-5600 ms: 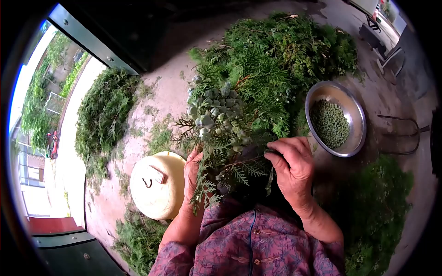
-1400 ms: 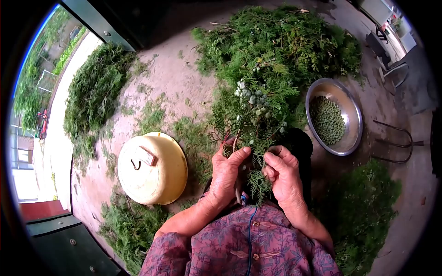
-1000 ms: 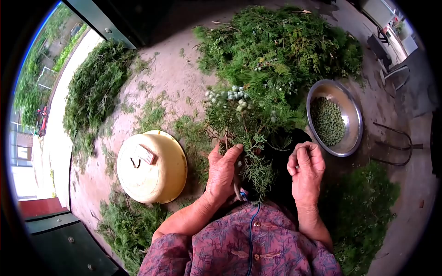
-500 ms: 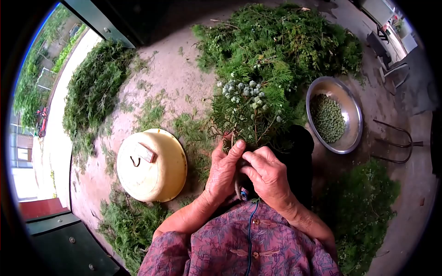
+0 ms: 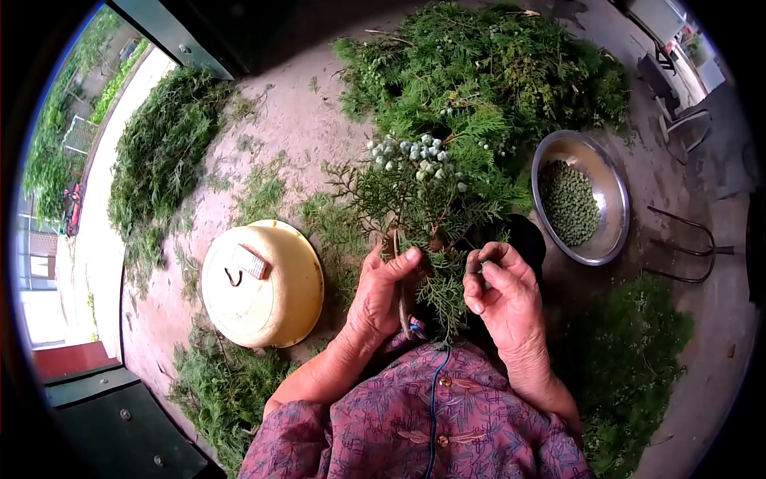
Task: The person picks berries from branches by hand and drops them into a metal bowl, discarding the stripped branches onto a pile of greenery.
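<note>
Because the evergreen sprig (image 5: 415, 207) was all feathery fronds on a thin woody stem, I judged it light and springy, soft at the tips, and best gripped low on the stem. Its pale cones (image 5: 415, 153) looked likely to snap off easily. It stood upright in front of the person's chest. The left hand (image 5: 379, 295) was wrapped around the stem, thumb pressed over it. The right hand (image 5: 503, 295) sat just beside the lower fronds with its fingers curled in. Whether they pinched anything small I could not tell. Further right lay a steel bowl (image 5: 618, 207) of green cones (image 5: 568, 203), to the left an upturned yellow basin (image 5: 263, 283), and beyond them a heap of cut branches (image 5: 495, 72).
</note>
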The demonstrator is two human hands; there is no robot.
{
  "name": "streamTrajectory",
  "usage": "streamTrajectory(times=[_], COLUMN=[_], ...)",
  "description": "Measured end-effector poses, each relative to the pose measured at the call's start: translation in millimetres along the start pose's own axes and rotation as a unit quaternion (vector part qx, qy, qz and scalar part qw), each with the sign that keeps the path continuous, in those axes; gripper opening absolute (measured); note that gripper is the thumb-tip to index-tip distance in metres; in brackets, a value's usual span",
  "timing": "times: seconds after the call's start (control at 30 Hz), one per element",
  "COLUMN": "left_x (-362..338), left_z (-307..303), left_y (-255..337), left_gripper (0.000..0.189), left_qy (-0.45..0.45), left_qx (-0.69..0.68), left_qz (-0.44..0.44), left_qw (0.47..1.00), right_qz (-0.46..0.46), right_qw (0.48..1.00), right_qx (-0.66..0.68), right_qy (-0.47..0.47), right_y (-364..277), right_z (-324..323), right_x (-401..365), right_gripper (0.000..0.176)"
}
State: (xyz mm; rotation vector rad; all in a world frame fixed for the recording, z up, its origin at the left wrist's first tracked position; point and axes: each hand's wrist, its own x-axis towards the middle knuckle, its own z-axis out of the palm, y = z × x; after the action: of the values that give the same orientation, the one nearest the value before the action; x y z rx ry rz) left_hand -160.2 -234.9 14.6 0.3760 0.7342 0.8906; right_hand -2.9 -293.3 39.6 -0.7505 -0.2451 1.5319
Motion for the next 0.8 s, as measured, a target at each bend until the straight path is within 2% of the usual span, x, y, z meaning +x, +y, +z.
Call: streamTrajectory(times=[0.1,0.13,0.23,0.27,0.3,0.37,0.4,0.43,0.5,0.53,0.63,0.67,0.77,0.8], left_x=[-2.2,-2.6,-3.7,-6.4,-8.1,-11.3,-11.9,-13.1,-15.6,-15.2,-16.0,-16.3,-15.0,-14.5], left_z=[2.1,1.8,4.2,10.0,13.4,17.4,19.0,19.5,19.7,18.7,17.7,17.7,16.5,16.3], left_y=[0.5,1.4,1.3,3.1,3.5,2.9,1.5,0.2,-2.0,-3.0,-1.9,-1.3,-0.1,0.1], left_gripper=[0.043,0.053,0.054,0.057,0.058,0.060,0.068,0.066,0.062,0.066,0.068,0.070,0.072,0.071], left_qy=[-0.015,-0.008,-0.021,-0.014,-0.005,0.013,0.025,0.029,0.036,0.031,0.024,0.026,0.016,0.015], left_qx=[-0.013,-0.023,0.033,0.037,0.038,0.040,0.034,0.040,0.051,0.066,0.066,0.058,0.075,0.071], left_qz=[-0.017,-0.034,-0.010,-0.009,-0.009,-0.010,-0.012,-0.010,-0.008,-0.005,0.009,0.009,-0.001,-0.001], left_qw=[1.000,0.999,0.999,0.999,0.999,0.999,0.999,0.999,0.998,0.997,0.997,0.998,0.997,0.997], right_qz=[-0.032,-0.052,-0.086,-0.080,-0.105,-0.214,-0.214,-0.302,-0.329,-0.342,-0.260,-0.318,-0.264,-0.288], right_qw=[0.999,0.997,0.987,0.974,0.953,0.859,0.853,0.798,0.751,0.714,0.630,0.618,0.563,0.558], right_qx=[-0.023,-0.051,-0.132,-0.211,-0.284,-0.465,-0.475,-0.522,-0.571,-0.610,-0.729,-0.716,-0.779,-0.774], right_qy=[0.017,0.024,-0.009,0.023,0.026,0.014,0.016,-0.012,-0.027,-0.040,-0.063,-0.073,-0.079,-0.082], right_y=[-10.7,-10.7,-12.0,-15.1,-15.5,-15.8,-15.8,-15.1,-13.1,-11.2,-18.1,-13.3,-18.9,-17.2], right_z=[-1.4,-1.3,-0.2,5.8,10.3,19.9,29.0,33.0,35.0,28.2,25.6,18.8,27.3,24.6], right_x=[1.4,2.5,5.2,3.5,5.4,10.2,10.8,17.8,29.3,35.8,31.2,34.1,27.2,28.2], right_gripper=[0.015,0.013,0.011,0.012,0.010,0.009,0.011,0.011,0.012,0.013,0.016,0.021,0.023,0.031])
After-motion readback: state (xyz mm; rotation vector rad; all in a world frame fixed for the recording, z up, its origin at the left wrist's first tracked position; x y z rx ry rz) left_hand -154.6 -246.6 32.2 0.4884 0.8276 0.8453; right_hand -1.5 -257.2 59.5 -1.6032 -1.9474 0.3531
